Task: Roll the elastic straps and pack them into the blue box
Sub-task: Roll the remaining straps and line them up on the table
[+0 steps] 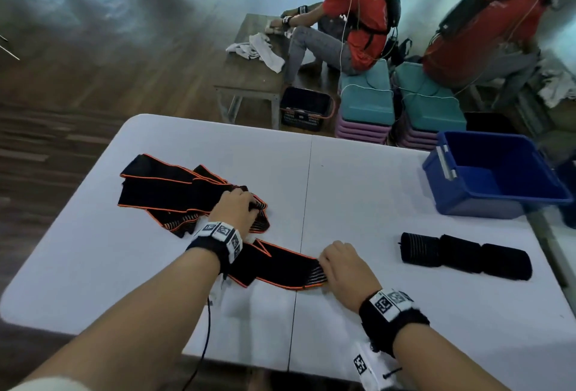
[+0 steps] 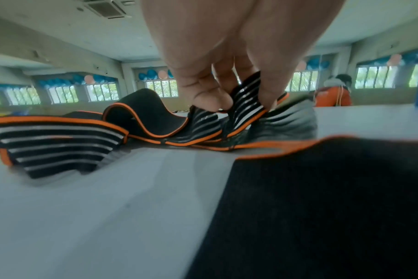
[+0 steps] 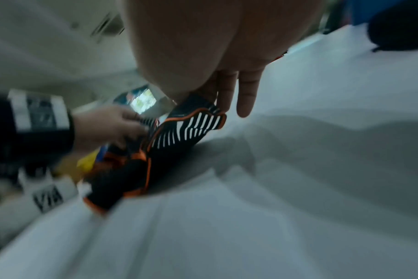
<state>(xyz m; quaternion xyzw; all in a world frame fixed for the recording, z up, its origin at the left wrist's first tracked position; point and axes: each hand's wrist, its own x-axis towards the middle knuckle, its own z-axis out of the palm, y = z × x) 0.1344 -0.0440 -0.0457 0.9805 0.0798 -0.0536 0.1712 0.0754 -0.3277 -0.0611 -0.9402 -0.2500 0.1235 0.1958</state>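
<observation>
Black elastic straps with orange edging lie in a loose pile (image 1: 168,191) on the white table (image 1: 358,191). One strap (image 1: 274,263) stretches flat between my hands. My left hand (image 1: 235,208) pinches the striped end (image 2: 246,105) of a strap at the pile, thumb against fingers. My right hand (image 1: 343,269) pinches the other striped end (image 3: 191,130) near the table's middle, with two fingers (image 3: 246,94) held straight. Three rolled black straps (image 1: 467,256) lie in a row at the right. The blue box (image 1: 495,172) stands at the far right corner and shows nothing inside.
Beyond the table two people in red shirts (image 1: 361,16) sit on stacked teal and purple cushions (image 1: 367,104). A wooden bench (image 1: 252,69) with white cloth and a dark basket (image 1: 307,110) stand on the floor. A cable (image 1: 207,328) hangs over the near table edge.
</observation>
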